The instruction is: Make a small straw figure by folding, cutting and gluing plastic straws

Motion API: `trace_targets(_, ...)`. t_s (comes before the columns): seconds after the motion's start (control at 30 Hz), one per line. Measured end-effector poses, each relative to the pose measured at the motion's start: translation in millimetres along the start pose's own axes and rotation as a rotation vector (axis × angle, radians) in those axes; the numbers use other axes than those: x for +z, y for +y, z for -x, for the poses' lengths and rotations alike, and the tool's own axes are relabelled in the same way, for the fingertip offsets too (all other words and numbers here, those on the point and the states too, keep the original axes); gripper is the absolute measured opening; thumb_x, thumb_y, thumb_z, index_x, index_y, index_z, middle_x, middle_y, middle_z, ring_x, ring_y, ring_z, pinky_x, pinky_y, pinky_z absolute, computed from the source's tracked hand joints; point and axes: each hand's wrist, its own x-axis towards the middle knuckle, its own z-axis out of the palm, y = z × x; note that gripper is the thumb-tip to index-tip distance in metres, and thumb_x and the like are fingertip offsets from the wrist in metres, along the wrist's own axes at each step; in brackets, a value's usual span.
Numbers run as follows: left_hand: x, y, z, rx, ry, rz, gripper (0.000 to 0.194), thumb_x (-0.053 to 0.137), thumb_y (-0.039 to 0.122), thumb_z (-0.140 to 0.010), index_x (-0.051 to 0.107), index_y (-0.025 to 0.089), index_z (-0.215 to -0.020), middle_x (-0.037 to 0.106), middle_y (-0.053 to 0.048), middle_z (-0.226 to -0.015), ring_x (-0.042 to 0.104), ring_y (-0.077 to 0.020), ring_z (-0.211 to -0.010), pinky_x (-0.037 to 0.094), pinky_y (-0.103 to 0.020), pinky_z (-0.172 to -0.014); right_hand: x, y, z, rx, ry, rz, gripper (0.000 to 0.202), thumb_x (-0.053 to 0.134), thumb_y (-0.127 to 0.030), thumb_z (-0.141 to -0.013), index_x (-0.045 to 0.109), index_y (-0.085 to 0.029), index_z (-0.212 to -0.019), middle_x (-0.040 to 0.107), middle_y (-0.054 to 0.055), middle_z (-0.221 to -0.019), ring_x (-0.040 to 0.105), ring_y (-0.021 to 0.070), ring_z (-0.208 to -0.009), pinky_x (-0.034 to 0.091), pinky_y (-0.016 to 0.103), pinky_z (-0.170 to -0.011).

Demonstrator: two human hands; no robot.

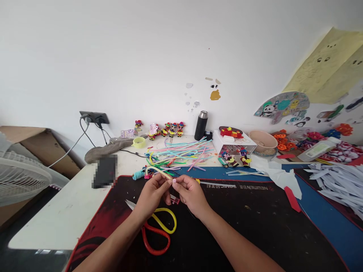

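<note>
My left hand [154,192] is closed in a pinch on a cream-coloured pipe cleaner [153,169], which arcs up and leftward from the fingers. My right hand [191,194] meets it fingertip to fingertip, pinching a small pink piece [174,181] at the pipe cleaner's near end. Just below the fingers shows a small red, see-through object [175,199], perhaps a lighter; which hand holds it is unclear. Under my left forearm, scissors [155,251] with one red and one yellow handle lie on the black mat [241,226], blades partly hidden.
Behind the hands lies a heap of coloured pipe cleaners [181,153]. Farther back are small figures [172,129], a black flask [200,126] and a white box [235,143]. A phone-like dark slab [104,172] and a fan [22,177] are left; white strips [337,185] lie right.
</note>
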Motion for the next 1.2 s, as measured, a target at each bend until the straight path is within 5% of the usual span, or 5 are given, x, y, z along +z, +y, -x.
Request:
trace_targets(0.43,3.2,-7,16,0.155,0.188,-0.274,0.033,0.064,0.049,-0.094,0.067,0.017,-0.102,0.071,0.000,-0.071,0.066,-0.0151,-0.049,0.052,-0.024,-0.049,10,-11,2,0.056,0.036,0.003,0.049,0.080,-0.064,-0.076,0.060,-0.019,-0.082,0.039,-0.013,-0.044,0.027,0.0050,-0.035,0.019,0.021,-0.035)
trace_targets(0.7,-0.4,-17,28,0.240,0.181,-0.497,0.032,0.060,0.043,-0.098,0.068,0.021,-0.118,0.076,-0.001,-0.080,0.070,-0.0158,-0.056,0.056,-0.024,-0.053,15,-13,2,0.089,0.042,-0.082,0.052,0.084,-0.065,-0.070,0.063,-0.018,-0.082,0.039,-0.013,-0.040,0.026,0.0041,-0.033,0.019,0.021,-0.036)
trace_targets(0.97,-14.3,-36,20,0.730,0.240,-1.056,0.031,0.051,0.021,-0.101,0.065,0.019,-0.129,0.082,-0.010,-0.111,0.081,-0.0213,-0.089,0.063,-0.027,-0.078,16,-8,1,0.149,0.079,-0.145,0.054,0.086,-0.066,-0.068,0.063,-0.018,-0.078,0.039,-0.013,-0.038,0.027,0.0035,-0.031,0.021,0.020,-0.035)
trace_targets(1.2,-17.9,-27,16,0.754,0.226,-1.163,0.029,0.050,0.021,-0.102,0.071,0.018,-0.121,0.081,-0.012,-0.112,0.081,-0.0239,-0.092,0.062,-0.028,-0.080,20,-10,1,0.150,0.074,-0.168,0.051,0.085,-0.062,-0.071,0.062,-0.018,-0.080,0.038,-0.013,-0.040,0.027,0.0038,-0.032,0.019,0.020,-0.035)
